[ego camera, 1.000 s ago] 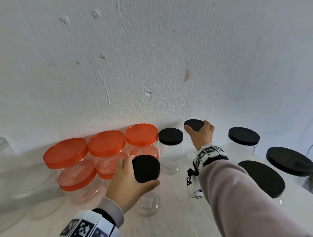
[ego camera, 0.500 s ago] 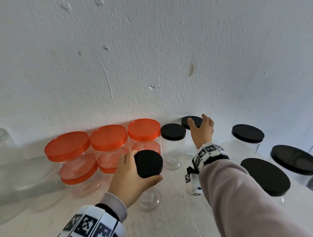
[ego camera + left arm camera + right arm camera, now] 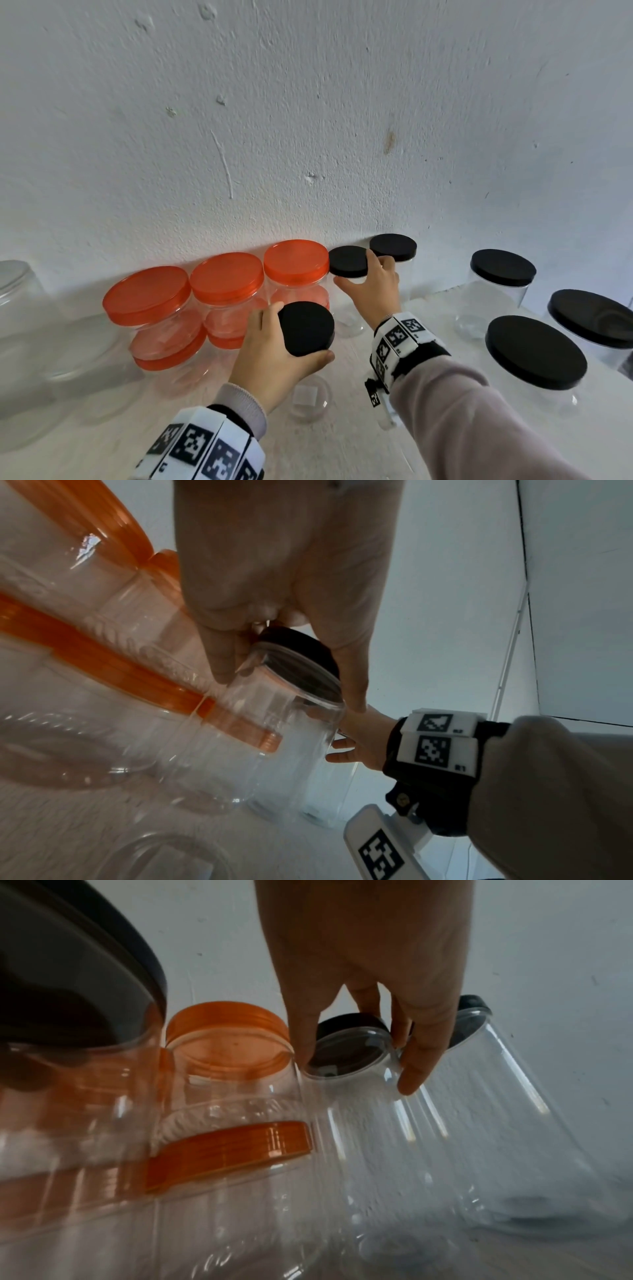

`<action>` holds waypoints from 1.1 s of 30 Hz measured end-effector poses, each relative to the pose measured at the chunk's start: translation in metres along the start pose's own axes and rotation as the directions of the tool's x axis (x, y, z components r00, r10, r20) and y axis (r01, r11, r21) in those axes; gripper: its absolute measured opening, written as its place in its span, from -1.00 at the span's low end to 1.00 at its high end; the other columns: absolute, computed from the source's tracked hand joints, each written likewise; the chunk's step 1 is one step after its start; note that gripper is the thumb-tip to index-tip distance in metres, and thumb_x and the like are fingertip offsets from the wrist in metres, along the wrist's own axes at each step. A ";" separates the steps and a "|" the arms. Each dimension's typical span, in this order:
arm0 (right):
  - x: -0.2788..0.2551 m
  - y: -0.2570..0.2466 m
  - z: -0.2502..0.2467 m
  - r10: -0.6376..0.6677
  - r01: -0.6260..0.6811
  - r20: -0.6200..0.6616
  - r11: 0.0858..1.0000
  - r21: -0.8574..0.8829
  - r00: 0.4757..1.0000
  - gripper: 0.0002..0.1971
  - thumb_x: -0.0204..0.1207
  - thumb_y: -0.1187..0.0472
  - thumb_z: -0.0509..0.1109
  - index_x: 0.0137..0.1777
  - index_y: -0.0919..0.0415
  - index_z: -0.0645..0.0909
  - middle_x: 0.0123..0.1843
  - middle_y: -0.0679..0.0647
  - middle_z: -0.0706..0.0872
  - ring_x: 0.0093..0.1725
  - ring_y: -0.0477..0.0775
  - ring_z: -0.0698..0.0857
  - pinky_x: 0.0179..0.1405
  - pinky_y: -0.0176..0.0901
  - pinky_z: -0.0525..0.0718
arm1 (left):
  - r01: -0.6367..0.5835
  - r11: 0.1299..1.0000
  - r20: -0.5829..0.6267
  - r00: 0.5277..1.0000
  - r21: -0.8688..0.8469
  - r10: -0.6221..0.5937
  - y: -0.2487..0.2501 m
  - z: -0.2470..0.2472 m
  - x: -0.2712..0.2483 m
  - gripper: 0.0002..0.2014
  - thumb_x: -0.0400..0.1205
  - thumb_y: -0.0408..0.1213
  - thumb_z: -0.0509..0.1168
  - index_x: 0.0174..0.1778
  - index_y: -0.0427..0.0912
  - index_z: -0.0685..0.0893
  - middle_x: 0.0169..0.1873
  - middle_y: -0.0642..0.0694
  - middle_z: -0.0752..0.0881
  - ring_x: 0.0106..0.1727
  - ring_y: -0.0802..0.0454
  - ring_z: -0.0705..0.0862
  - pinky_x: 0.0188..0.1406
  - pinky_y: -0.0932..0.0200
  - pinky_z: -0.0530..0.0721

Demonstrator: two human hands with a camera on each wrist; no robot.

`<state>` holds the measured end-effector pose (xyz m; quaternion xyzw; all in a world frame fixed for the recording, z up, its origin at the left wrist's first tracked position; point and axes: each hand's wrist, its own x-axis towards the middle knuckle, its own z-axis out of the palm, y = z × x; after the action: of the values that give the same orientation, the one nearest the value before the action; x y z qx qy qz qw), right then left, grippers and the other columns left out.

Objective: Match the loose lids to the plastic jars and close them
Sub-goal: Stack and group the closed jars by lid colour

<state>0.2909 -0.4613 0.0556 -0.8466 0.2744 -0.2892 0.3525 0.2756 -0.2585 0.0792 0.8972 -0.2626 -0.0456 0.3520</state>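
Centrally, the left hand [image 3: 274,356] grips a small clear jar [image 3: 284,723] by its black lid [image 3: 306,328], thumb on the near side and fingers curled round the far rim; the jar's base [image 3: 308,397] shows below the hand, but whether it touches the white tabletop [image 3: 342,445] cannot be told. The right hand [image 3: 373,291] reaches toward the wall [image 3: 308,102], its thumb and fingers closed round the black lid [image 3: 349,261] of a second small clear jar [image 3: 359,1110], which stands on the tabletop. Just beside that jar, toward the wall corner, stands a third black-lidded jar [image 3: 394,247], close to the right hand's fingers [image 3: 421,1056]. Left of the hands, three orange-lidded clear jars [image 3: 226,274] form an upper row against the wall, stacked upon further orange-lidded jars [image 3: 168,353]. A blurred clear container [image 3: 20,301] sits at the far left edge. To the right, four wider clear jars carry black lids: one near the wall [image 3: 502,268], one nearer the camera [image 3: 535,352], and two at the right edge [image 3: 589,317], the last only partly visible. Both wrists bear white bands [image 3: 399,334] printed with black square markers, over pale sleeves [image 3: 479,428].
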 end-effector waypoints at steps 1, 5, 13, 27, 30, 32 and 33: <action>0.002 -0.001 0.001 0.000 0.000 0.000 1.000 0.000 1.000 -0.23 0.47 -0.04 0.50 0.58 0.20 0.27 0.44 0.20 0.33 0.35 0.25 0.38 0.29 -0.04 0.42 | -0.004 1.000 -0.002 1.000 0.001 0.004 0.000 0.000 0.000 0.00 0.31 0.18 0.52 0.56 -0.01 0.13 0.39 0.01 0.27 0.35 0.07 0.39 0.09 0.32 0.41; 0.007 -0.004 0.006 0.001 -0.001 -0.002 1.000 -0.010 1.000 -0.26 0.50 0.00 0.48 0.58 0.24 0.27 0.46 0.22 0.31 0.36 0.25 0.38 0.32 -0.04 0.42 | -0.013 1.000 -0.009 1.000 -0.007 0.013 -0.002 0.001 0.000 0.00 0.30 0.18 0.52 0.56 -0.02 0.13 0.37 0.02 0.27 0.25 0.13 0.36 0.10 0.33 0.42; -0.015 -0.026 -0.016 0.010 -0.008 -0.035 0.998 0.064 0.999 -0.25 0.52 0.05 0.47 0.62 0.17 0.20 0.50 0.17 0.26 0.41 0.23 0.34 0.29 -0.08 0.42 | -0.011 1.000 -0.026 1.000 -0.028 0.010 -0.002 0.002 0.001 -0.02 0.29 0.13 0.56 0.53 -0.05 0.18 0.36 -0.01 0.29 0.26 0.08 0.39 0.13 0.29 0.46; -0.114 0.020 -0.183 0.130 -0.105 0.044 0.924 -0.366 0.990 -0.23 0.44 -0.18 0.44 0.59 0.07 0.29 0.59 0.10 0.22 0.57 0.17 0.16 0.47 0.03 0.29 | 0.032 0.998 -0.006 0.999 -0.047 -0.032 -0.005 0.003 0.003 0.01 0.31 0.10 0.55 0.58 -0.09 0.16 0.43 -0.09 0.25 0.40 -0.05 0.39 0.31 0.09 0.45; -0.116 0.033 -0.187 0.233 -0.135 0.125 0.841 -0.524 0.964 -0.20 0.45 -0.26 0.38 0.60 0.03 0.21 0.62 0.18 0.15 0.61 0.27 0.13 0.53 0.09 0.26 | 0.047 0.997 -0.005 0.999 -0.069 -0.047 -0.003 0.002 0.003 0.01 0.30 0.07 0.57 0.58 -0.10 0.17 0.45 -0.10 0.25 0.44 -0.07 0.37 0.36 0.04 0.44; -0.115 0.037 -0.187 0.237 -0.123 0.141 0.826 -0.551 0.961 -0.21 0.44 -0.24 0.39 0.59 0.00 0.18 0.57 0.17 0.21 0.55 0.26 0.21 0.46 0.05 0.32 | 0.059 0.995 -0.004 0.998 -0.077 -0.059 -0.002 0.001 0.002 0.01 0.30 0.06 0.59 0.57 -0.10 0.17 0.45 -0.10 0.26 0.44 -0.08 0.37 0.38 0.01 0.46; -0.114 0.038 -0.186 0.234 -0.123 0.141 0.833 -0.540 0.962 -0.23 0.43 -0.19 0.42 0.58 0.00 0.20 0.53 0.17 0.25 0.50 0.25 0.24 0.39 0.02 0.37 | 0.062 0.995 -0.004 0.998 -0.079 -0.063 -0.001 0.001 0.001 0.01 0.30 0.05 0.59 0.57 -0.10 0.17 0.45 -0.10 0.26 0.44 -0.08 0.36 0.39 0.00 0.46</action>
<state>0.0760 -0.4896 0.1018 -0.9059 0.3842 -0.0814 0.1588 0.2771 -0.2590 0.0782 0.8905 -0.2313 -0.0641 0.3865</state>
